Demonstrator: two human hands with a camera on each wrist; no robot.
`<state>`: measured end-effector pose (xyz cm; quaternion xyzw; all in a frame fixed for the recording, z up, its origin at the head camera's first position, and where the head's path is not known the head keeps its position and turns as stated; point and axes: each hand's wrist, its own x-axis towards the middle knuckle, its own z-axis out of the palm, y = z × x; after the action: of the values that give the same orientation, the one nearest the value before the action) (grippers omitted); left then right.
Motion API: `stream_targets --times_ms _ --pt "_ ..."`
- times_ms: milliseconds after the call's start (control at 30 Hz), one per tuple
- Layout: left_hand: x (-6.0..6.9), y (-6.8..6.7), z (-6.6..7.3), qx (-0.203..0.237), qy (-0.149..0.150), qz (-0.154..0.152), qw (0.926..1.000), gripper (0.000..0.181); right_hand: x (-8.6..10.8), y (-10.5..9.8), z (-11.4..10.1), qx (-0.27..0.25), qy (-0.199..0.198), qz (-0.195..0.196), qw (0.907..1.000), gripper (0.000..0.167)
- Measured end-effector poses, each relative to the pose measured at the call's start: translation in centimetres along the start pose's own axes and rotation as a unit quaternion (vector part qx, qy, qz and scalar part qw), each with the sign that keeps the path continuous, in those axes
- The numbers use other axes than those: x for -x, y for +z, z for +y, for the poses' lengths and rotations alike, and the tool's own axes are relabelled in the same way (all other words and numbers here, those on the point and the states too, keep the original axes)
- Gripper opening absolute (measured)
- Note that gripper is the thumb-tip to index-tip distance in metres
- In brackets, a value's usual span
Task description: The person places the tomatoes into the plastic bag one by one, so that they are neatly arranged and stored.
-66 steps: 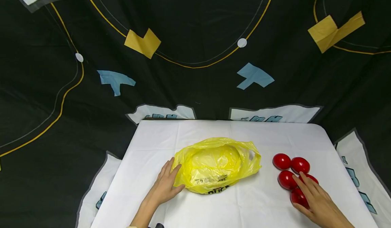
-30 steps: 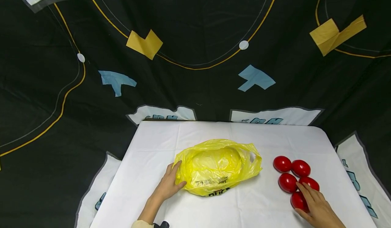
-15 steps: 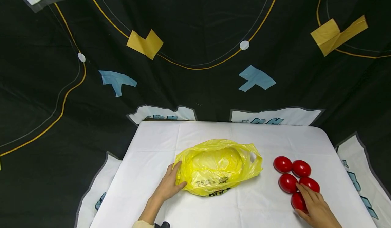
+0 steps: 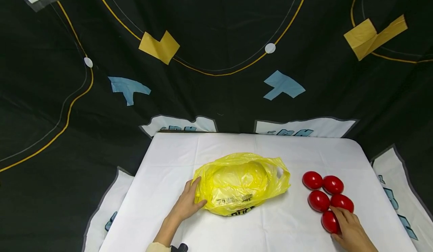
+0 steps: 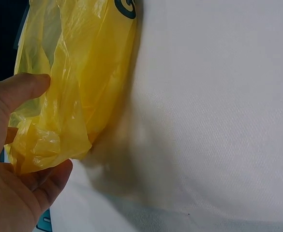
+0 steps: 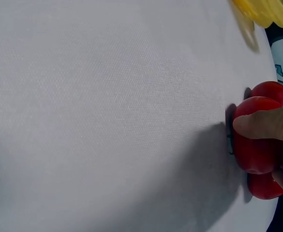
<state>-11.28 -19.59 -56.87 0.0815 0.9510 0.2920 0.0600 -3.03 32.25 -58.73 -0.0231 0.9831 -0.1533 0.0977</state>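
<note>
A yellow plastic bag with black print lies at the middle of the table, its mouth spread open. My left hand is at its left end; in the left wrist view the thumb lies on one side of the bag and the fingers curl under its end, holding it. Several shiny red tomatoes sit in a cluster on the right. With thumb and fingers, my right hand grips the nearest tomato. In the right wrist view its thumb presses that tomato, which partly hides others behind.
A white cloth covers the table. Behind it hangs a dark curtain with yellow lines and blue and yellow patches. A black device shows at the left wrist.
My right hand has drawn back slightly from over the tomatoes, and its fingers have closed around the nearest one. The left hand has curled its fingers more at the bag's left edge.
</note>
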Motion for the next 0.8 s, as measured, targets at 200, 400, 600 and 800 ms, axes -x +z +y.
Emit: stream_targets --times_ms 200,400,600,800 --pt "-0.09 0.04 -0.04 0.001 0.006 0.005 1.0 0.085 -0.15 -0.02 -0.09 -0.014 0.01 0.002 0.9999 0.091" --pt "-0.08 0.1 -0.12 0.003 0.003 0.001 1.0 0.086 -0.13 0.15 -0.08 -0.027 0.035 -0.002 0.999 0.096" --pt "-0.08 0.15 -0.19 0.005 -0.001 -0.001 1.0 0.086 0.0 0.58 0.23 -0.056 0.054 0.008 0.9969 0.098" --pt "-0.08 0.21 -0.3 0.009 -0.001 -0.001 1.0 0.086 -0.12 0.9 0.54 -0.088 0.089 -0.016 0.992 0.101"
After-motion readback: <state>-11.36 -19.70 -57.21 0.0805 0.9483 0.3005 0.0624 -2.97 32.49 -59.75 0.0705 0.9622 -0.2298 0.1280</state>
